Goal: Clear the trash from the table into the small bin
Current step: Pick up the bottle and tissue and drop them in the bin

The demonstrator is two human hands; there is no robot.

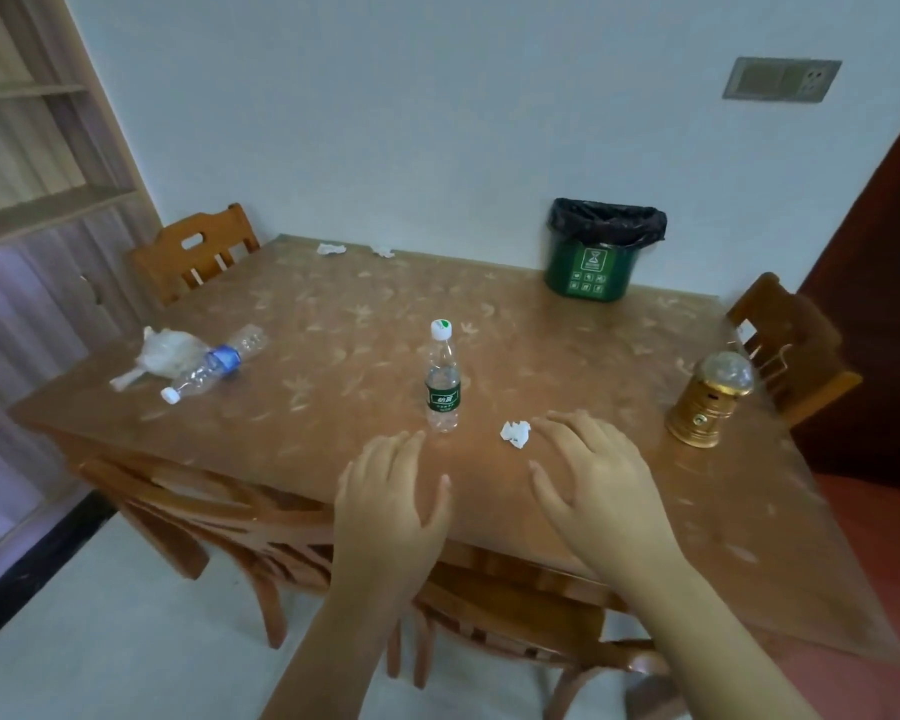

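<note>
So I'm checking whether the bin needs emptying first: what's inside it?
The green bin holds a black liner folded over its rim. From this angle the inside is hidden, so its contents cannot be seen.

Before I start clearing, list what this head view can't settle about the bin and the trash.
- Small bin: its inside is hidden by its own front wall and the black liner; how full it is cannot be told.
- Two paper scraps at the table's far edge: too small and blurred to identify.
- Crumpled plastic bag: the lying bottle covers part of it; contents unclear.
- Upright bottle: clear and blurred; water level unreadable.
</note>
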